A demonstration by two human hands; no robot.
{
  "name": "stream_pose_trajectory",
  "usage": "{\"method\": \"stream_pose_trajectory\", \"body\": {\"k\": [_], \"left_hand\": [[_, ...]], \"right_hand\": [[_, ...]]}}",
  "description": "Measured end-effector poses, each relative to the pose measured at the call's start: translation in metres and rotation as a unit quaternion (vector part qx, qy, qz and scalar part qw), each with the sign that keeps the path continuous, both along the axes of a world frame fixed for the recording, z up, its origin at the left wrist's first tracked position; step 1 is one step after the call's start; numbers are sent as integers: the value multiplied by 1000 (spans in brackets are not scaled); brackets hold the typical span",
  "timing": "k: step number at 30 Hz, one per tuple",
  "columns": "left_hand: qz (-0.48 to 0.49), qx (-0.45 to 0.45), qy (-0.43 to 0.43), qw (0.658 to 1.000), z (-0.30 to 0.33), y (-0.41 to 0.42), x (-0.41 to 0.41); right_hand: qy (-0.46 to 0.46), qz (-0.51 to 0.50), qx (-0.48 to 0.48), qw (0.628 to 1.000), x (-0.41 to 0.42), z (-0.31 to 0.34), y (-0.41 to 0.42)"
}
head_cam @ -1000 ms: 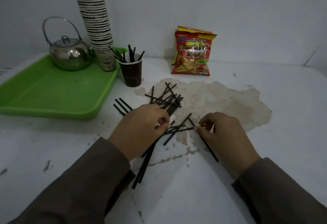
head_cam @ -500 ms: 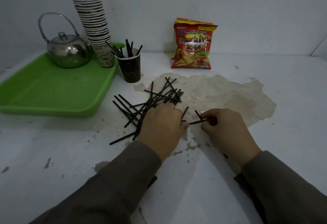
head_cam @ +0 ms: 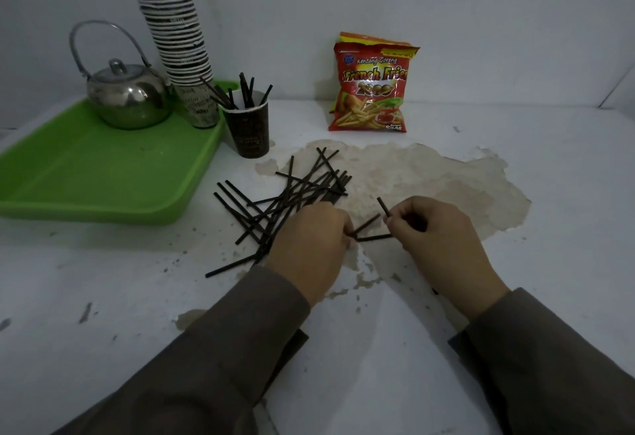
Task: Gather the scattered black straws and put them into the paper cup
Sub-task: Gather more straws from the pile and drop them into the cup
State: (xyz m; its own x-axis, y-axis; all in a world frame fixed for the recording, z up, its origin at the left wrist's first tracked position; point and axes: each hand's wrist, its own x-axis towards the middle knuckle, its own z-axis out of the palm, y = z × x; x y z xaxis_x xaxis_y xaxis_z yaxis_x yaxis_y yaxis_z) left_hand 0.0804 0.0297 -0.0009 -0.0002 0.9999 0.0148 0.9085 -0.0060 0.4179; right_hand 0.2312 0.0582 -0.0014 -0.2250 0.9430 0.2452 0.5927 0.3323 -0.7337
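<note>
Head-worn camera looks forward and down, close over the table (head_cam: 103, 297).

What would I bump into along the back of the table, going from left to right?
Silver kettle on the green tray → tall stack of paper cups → dark paper cup with black straws in it → red snack bag.

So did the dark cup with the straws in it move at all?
No. The dark brown paper cup stands beside the same far right corner of the green plastic tray as before, just off its rim.
</note>
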Motion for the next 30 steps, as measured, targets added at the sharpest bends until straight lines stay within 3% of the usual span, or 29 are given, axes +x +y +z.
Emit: {"method": "stream_pose_trajectory", "body": {"k": [5, 9, 15, 20, 22, 25, 30], "left_hand": [[-14, 106, 60, 993, -12, -3, 3], [-31, 158, 30, 987, -12, -2, 1], [1, 220, -145, 965, 2, -5, -11], [40, 244, -387, 888, 20, -8, -26], [55, 245, -444, 860, 24, -7, -31], [68, 263, -461, 845, 28, -7, -40], [81, 274, -479, 830, 30, -8, -55]], "right_hand": [[14, -4, 7, 1000, 0, -1, -1], [47, -11, 15, 999, -1, 2, -1], [211, -11, 31, 977, 0, 11, -6], [270, -10, 43, 962, 2, 12, -7], [262, -7, 41, 964, 0, 10, -7], [210, 16, 63, 976, -4, 7, -10], [-4, 79, 177, 981, -13, 6, -10]]}}
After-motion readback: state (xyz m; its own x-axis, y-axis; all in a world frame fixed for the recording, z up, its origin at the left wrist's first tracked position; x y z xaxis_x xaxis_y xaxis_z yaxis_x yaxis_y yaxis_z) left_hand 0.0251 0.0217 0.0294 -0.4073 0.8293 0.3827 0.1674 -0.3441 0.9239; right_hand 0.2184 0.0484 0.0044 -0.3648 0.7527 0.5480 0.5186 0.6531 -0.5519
